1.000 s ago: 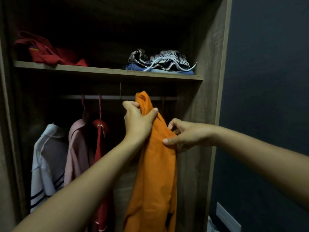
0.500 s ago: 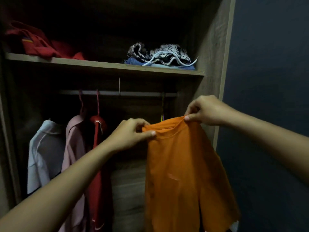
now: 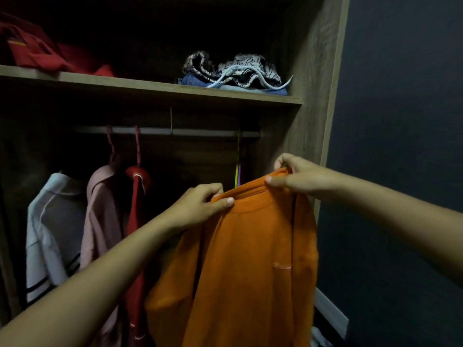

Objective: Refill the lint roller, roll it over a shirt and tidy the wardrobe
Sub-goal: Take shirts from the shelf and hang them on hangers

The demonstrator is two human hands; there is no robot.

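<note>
1. You hold the orange shirt point(image 3: 250, 259) up in front of the open wardrobe point(image 3: 313, 96), at its right half. The neckline is at the top and the body drops straight down, so the long axis runs vertically and the hem falls out of view below.
2. Your left hand point(image 3: 200, 206) pinches the left end of the collar between thumb and curled fingers. Your right hand point(image 3: 298, 176) pinches the right end near the shoulder seam and sits higher, so the top edge slopes up to the right.
3. The side with the small chest pocket point(image 3: 281, 266) faces you, and the fabric hangs loose with soft folds.
4. Behind the collar, a thin yellow and purple hanger point(image 3: 238, 171) hangs from the rail point(image 3: 195, 132), just beyond the shirt; whether they touch cannot be told.
5. Left of your left forearm, three garments hang on the same rail: a white shirt with dark stripes point(image 3: 50, 234), a pink garment point(image 3: 100, 221) and a red garment point(image 3: 136, 221), the last two on pinkish hooks. They are packed side by side, apart from the orange shirt.
6. On the shelf point(image 3: 150, 87) above the rail, red clothes point(image 3: 37, 53) lie at the left, while a black-and-white patterned pile point(image 3: 233, 68) rests on a blue folded garment point(image 3: 193, 80) at the right.
7. A dark wall point(image 3: 400, 121) stands to the right of the wardrobe's side panel, with a white skirting strip point(image 3: 330, 311) low down beside the shirt's right edge.
</note>
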